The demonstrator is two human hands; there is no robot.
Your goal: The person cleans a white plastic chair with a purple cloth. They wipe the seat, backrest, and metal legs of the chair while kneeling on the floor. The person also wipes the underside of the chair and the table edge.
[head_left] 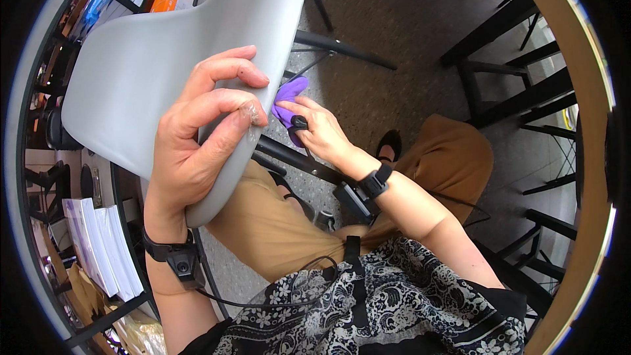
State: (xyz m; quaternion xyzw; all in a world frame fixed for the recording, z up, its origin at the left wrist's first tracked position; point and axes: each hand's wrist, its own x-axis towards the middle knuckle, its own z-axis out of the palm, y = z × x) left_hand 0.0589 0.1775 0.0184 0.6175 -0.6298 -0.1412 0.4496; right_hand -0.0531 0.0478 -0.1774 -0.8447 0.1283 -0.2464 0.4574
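Against the grey chair (148, 82), press evenly on the purple cloth (293, 90) gripped in the right hand (318, 130), with the clear scrap (251, 113) pinched in the left hand (197, 121), just apart.

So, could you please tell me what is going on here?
A person is handling things close to a light grey chair. The left hand, in front of the chair, pinches a small clear, crinkled piece between thumb and index finger; exactly what it is, I cannot tell. The right hand holds a purple cloth at the chair's edge. To the left, white papers stand on a shelf.
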